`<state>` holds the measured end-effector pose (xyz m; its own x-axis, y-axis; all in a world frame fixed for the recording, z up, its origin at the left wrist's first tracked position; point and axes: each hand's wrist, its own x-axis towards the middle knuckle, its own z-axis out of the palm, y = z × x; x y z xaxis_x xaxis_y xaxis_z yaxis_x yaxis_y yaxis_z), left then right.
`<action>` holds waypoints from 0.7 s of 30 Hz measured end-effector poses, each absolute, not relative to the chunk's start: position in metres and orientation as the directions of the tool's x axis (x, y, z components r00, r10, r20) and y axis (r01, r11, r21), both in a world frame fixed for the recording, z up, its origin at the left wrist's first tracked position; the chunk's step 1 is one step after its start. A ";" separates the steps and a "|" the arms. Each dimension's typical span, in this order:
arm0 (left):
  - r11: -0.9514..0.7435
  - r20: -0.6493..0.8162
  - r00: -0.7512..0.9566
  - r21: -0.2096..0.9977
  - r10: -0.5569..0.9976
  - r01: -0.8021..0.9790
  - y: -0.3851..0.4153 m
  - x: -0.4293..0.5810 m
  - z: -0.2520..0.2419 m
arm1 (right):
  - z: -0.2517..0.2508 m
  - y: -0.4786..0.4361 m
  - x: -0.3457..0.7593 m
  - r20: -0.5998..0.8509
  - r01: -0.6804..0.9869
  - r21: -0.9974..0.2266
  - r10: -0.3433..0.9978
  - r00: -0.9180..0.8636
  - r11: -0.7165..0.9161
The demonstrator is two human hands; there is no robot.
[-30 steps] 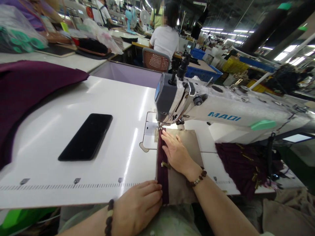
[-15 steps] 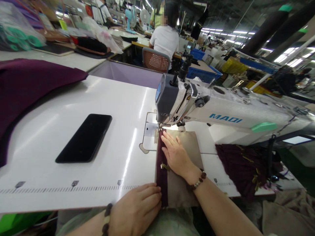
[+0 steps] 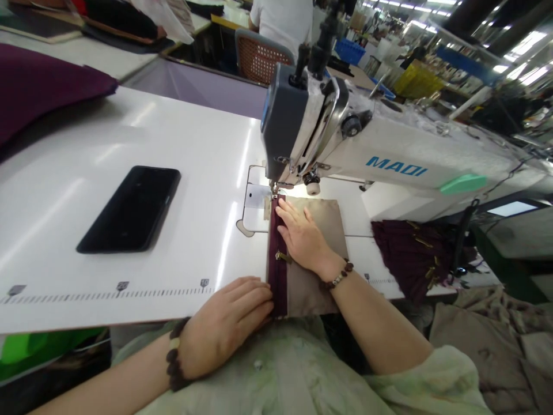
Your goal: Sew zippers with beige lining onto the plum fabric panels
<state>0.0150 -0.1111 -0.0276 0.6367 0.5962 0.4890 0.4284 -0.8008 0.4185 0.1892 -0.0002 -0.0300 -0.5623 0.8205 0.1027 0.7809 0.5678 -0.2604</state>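
Note:
A beige fabric piece (image 3: pixel 322 288) with a maroon zipper strip (image 3: pixel 277 285) along its left side lies under the needle area of the sewing machine (image 3: pixel 289 127). My right hand (image 3: pixel 305 239) rests flat on it, fingers spread, with the fingertips on the strip just in front of the presser foot. A brass zipper pull (image 3: pixel 283 256) shows below that hand. At the table's front edge, my left hand (image 3: pixel 227 323) has its fingers together at the strip's lower left edge; its thumb and whatever lies under the fingertips are hidden.
A black phone (image 3: pixel 132 210) lies on the white table (image 3: pixel 194 144) at left. Maroon cloth (image 3: pixel 43 86) covers the far left. Maroon pieces with zippers (image 3: pixel 406 253) are piled at right. Behind the table, a person in white (image 3: pixel 283 23) sits on a chair (image 3: pixel 261 60).
The view has tilted down, so the table and machine appear higher and more of my lap shows. Both hands keep nearly the same places on the fabric.

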 end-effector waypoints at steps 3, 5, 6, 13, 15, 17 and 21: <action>-0.767 0.476 0.604 0.456 0.639 0.452 -0.113 0.015 -0.029 | -0.030 0.000 0.189 0.106 0.779 -0.266 0.821 -0.561 0.567; -0.769 0.484 0.601 0.455 0.637 0.449 -0.113 0.016 -0.030 | -0.030 0.000 0.189 0.104 0.779 -0.270 0.822 -0.560 0.565; -0.773 0.487 0.603 0.450 0.632 0.448 -0.112 0.016 -0.030 | -0.030 0.000 0.189 0.104 0.780 -0.271 0.823 -0.559 0.564; -0.833 0.527 0.647 0.396 0.551 0.387 -0.110 0.017 -0.025 | -0.029 -0.002 0.188 0.109 0.778 -0.292 0.827 -0.551 0.556; -0.835 0.519 0.658 0.403 0.546 0.375 -0.109 0.018 -0.023 | -0.030 -0.002 0.188 0.108 0.777 -0.296 0.828 -0.551 0.556; -0.835 0.514 0.663 0.410 0.545 0.368 -0.109 0.019 -0.022 | -0.030 -0.002 0.188 0.108 0.777 -0.299 0.828 -0.550 0.554; -0.826 0.510 0.655 0.424 0.557 0.371 -0.109 0.020 -0.022 | -0.029 -0.001 0.188 0.109 0.769 -0.313 0.825 -0.554 0.557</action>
